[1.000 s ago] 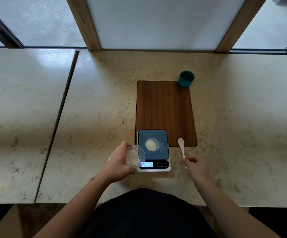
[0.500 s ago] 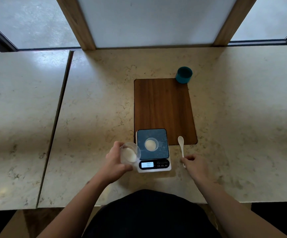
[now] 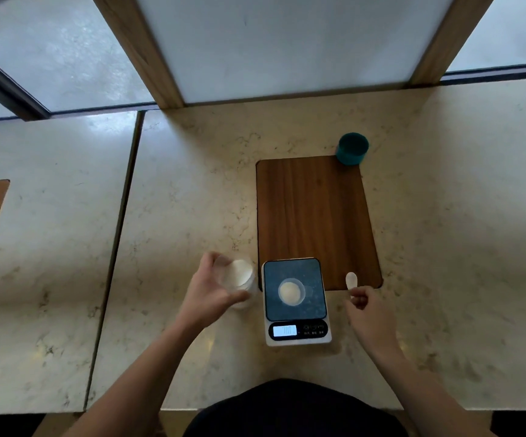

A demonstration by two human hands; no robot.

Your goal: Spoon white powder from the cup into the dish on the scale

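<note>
A clear plastic cup [image 3: 240, 274] holding white powder stands upright on the marble counter, just left of the scale [image 3: 294, 301]. My left hand [image 3: 211, 290] is wrapped around the cup. A small clear dish [image 3: 291, 291] with a mound of white powder sits on the scale's dark platform; the display is lit. A white spoon [image 3: 351, 280] lies right of the scale, its bowl on the edge of the wooden board. My right hand [image 3: 369, 313] pinches the spoon's handle end.
A wooden board [image 3: 313, 216] lies on the counter behind the scale. A teal cup [image 3: 351, 149] stands at its far right corner. A seam [image 3: 123, 216] splits the marble counter on the left. Window frames rise along the far edge.
My left hand has set the tilted cup upright and moved it left, down beside the scale. My right hand stays on the spoon's handle.
</note>
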